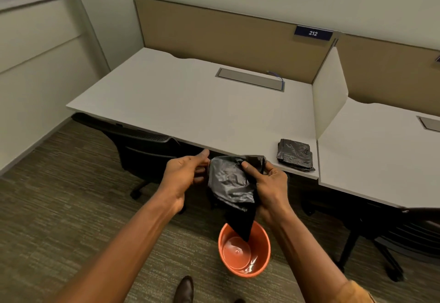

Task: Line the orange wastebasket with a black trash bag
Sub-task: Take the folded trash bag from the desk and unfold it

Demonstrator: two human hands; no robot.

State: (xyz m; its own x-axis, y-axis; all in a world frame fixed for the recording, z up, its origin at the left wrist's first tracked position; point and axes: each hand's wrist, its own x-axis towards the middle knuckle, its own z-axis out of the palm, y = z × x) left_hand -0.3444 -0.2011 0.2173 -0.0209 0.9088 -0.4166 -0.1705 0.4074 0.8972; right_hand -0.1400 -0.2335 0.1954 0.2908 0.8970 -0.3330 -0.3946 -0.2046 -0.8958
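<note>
I have the black trash bag pinched in my left hand and right hand, half unfolded, its tail dangling over the orange wastebasket on the floor. Basket unlined; opening and fitting remain.

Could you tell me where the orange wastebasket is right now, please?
The orange wastebasket stands on the carpet low in the head view, below the black trash bag.

The scene is viewed by a single wide-angle camera worn on the head, aimed forward and down. The bench is seen from above at close range, and the carpeted floor lies below it.
</note>
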